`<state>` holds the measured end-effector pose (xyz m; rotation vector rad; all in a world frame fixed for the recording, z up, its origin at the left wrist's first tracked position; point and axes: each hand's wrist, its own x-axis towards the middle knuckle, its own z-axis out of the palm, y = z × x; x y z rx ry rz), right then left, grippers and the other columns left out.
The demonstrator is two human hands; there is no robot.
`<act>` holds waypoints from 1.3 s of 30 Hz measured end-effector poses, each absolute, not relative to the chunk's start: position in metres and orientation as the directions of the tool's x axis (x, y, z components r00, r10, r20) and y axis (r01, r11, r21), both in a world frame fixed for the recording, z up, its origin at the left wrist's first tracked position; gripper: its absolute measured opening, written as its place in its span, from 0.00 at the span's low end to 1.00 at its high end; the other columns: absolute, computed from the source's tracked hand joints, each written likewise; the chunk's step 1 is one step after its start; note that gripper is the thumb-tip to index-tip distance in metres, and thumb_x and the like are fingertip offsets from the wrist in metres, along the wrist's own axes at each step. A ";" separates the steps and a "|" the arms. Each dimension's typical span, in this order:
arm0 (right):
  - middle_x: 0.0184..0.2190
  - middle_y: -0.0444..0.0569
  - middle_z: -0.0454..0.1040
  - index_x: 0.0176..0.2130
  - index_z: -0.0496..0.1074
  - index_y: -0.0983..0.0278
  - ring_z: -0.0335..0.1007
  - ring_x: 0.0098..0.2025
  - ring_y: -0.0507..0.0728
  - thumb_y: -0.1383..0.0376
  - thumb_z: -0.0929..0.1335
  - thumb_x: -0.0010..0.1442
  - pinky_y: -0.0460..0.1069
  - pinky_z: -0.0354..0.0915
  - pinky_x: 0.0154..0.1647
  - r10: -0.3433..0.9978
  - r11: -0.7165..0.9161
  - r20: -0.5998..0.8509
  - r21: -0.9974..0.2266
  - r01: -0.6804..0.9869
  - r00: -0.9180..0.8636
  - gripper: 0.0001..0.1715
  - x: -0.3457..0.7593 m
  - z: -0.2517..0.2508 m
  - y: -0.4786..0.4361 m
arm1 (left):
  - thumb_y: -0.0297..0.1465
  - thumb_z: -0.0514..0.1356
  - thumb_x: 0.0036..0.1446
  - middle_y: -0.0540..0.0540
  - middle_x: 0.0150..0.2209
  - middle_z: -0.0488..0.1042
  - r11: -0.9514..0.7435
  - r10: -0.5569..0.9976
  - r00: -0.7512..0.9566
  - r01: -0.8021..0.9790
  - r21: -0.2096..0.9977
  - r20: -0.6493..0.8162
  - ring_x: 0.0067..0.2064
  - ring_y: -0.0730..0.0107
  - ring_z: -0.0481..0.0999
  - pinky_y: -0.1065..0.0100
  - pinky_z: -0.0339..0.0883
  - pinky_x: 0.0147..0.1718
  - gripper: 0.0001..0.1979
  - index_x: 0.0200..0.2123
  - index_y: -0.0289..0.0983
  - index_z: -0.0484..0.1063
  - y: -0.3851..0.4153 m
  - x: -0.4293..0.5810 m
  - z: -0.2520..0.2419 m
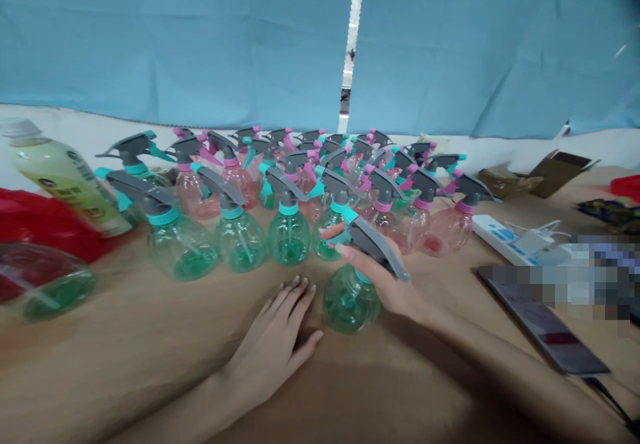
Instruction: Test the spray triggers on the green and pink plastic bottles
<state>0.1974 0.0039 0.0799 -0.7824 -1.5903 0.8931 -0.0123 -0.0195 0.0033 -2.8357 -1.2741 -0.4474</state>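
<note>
My right hand is wrapped round the neck of a green spray bottle with a grey and teal trigger head. The bottle stands upright near the middle of the table. Just left of it, my left hand lies flat on the tabletop, palm down, fingers stretched out and nothing in it. Beyond my hands a front row of spray bottles stands on the table, among them a green spray bottle with a teal collar and a pink spray bottle with a pink collar. Several more crowd behind them.
Another clear green bottle is at the left edge, beside a red bag and a tall yellow-green bottle. On the right are a phone with a cable, a white power strip and an open cardboard box.
</note>
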 end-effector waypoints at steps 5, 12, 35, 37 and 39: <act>0.46 0.46 0.76 0.45 0.73 0.59 0.72 0.49 0.57 0.61 0.68 0.61 0.55 0.65 0.53 0.842 0.516 0.506 -0.857 0.004 -0.187 0.11 0.197 0.076 0.005 | 0.42 0.50 0.66 0.34 0.63 0.61 -0.677 0.726 0.639 0.730 0.098 0.254 0.64 0.52 0.60 0.50 0.56 0.60 0.28 0.62 0.30 0.58 -0.019 -0.012 0.002; 0.44 0.47 0.76 0.45 0.72 0.58 0.72 0.46 0.57 0.60 0.68 0.61 0.56 0.67 0.51 0.858 0.495 0.480 -0.868 0.045 -0.183 0.12 0.198 0.074 0.006 | 0.43 0.50 0.66 0.34 0.62 0.62 -0.677 0.724 0.639 0.730 0.092 0.259 0.64 0.51 0.59 0.50 0.56 0.59 0.28 0.61 0.29 0.60 -0.020 -0.011 0.004; 0.37 0.45 0.74 0.45 0.73 0.57 0.68 0.33 0.54 0.57 0.67 0.61 0.54 0.68 0.44 0.881 0.460 0.437 -0.880 0.117 -0.180 0.13 0.201 0.073 0.005 | 0.42 0.50 0.65 0.37 0.63 0.62 -0.687 0.715 0.642 0.719 0.106 0.275 0.64 0.51 0.59 0.50 0.56 0.59 0.27 0.62 0.33 0.59 -0.019 -0.012 0.003; 0.37 0.46 0.74 0.46 0.73 0.57 0.69 0.33 0.54 0.57 0.67 0.61 0.54 0.68 0.44 0.880 0.459 0.434 -0.882 0.109 -0.193 0.14 0.201 0.073 0.005 | 0.42 0.50 0.65 0.36 0.62 0.62 -0.689 0.715 0.644 0.716 0.113 0.274 0.63 0.51 0.60 0.49 0.56 0.59 0.27 0.61 0.32 0.60 -0.019 -0.012 0.003; 0.38 0.46 0.74 0.48 0.72 0.56 0.70 0.36 0.55 0.57 0.67 0.61 0.54 0.68 0.45 0.876 0.463 0.438 -0.881 0.098 -0.200 0.15 0.201 0.074 0.005 | 0.42 0.50 0.65 0.35 0.62 0.63 -0.687 0.715 0.641 0.717 0.114 0.278 0.63 0.50 0.60 0.49 0.56 0.59 0.27 0.61 0.31 0.60 -0.019 -0.012 0.004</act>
